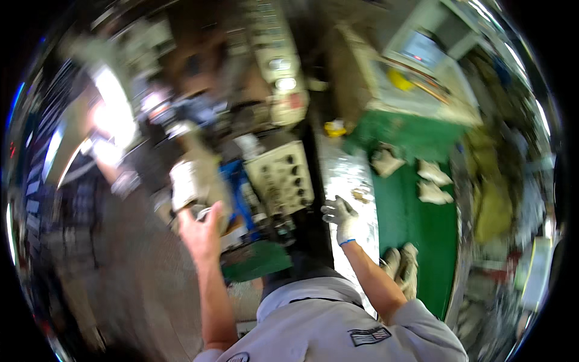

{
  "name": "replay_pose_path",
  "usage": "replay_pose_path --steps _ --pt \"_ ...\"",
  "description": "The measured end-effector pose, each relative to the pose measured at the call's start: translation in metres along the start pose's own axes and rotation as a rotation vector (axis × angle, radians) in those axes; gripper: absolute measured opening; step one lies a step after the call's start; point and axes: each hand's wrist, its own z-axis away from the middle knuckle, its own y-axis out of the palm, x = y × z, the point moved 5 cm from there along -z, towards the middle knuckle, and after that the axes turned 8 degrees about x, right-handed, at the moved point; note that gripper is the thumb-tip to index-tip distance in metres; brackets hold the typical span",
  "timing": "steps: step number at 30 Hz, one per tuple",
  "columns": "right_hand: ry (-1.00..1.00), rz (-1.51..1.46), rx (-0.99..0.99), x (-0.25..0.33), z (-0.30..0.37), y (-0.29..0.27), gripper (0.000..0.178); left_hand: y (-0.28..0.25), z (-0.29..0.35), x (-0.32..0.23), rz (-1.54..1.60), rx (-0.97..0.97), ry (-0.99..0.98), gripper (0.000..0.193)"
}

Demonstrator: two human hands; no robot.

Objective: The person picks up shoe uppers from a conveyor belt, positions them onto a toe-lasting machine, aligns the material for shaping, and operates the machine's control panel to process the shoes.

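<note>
My bare left hand [202, 235] reaches up to a pale rounded machine part [184, 184]. Its thumb and fingers close around a small greyish thing at the near end of that part, too blurred to name. My right hand [342, 220] wears a white glove with grey fingertips and a blue cuff edge. It hovers over a long shiny metallic surface [353, 241], with fingers loosely bent, apart, and nothing visible in them. A pale panel with rows of dark knobs [280, 176] stands between my hands, beside a bright blue object [236, 187].
At the right, white gloves [434, 182] lie on a green surface [416, 229], near a pair of shoes [401, 265]. A cabinet top [416, 90] behind bears a yellow item and long tools. A bright lamp [108, 114] shines at left. Much of the left side is motion-blurred.
</note>
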Motion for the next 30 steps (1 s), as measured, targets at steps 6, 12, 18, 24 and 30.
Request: replay_pose_path --steps 6,12,18,24,30 --pt "0.081 0.019 -0.467 0.003 -0.025 -0.314 0.047 0.007 -0.010 0.037 -0.013 -0.096 0.179 0.029" --pt "0.086 -0.001 -0.879 0.042 -0.085 -0.545 0.067 -0.089 -0.074 0.128 -0.772 0.172 0.475 0.060" --pt "0.033 0.082 -0.999 0.098 -0.210 -0.664 0.101 -0.033 -0.053 0.042 -0.533 -0.099 0.170 0.050" --pt "-0.257 -0.169 -0.862 0.116 -0.237 -0.647 0.069 -0.032 -0.041 0.048 -0.518 -0.147 0.102 0.040" --pt "-0.125 -0.705 0.053 0.079 -0.096 -0.464 0.057 -0.041 -0.028 0.094 -0.309 -0.256 0.071 0.033"
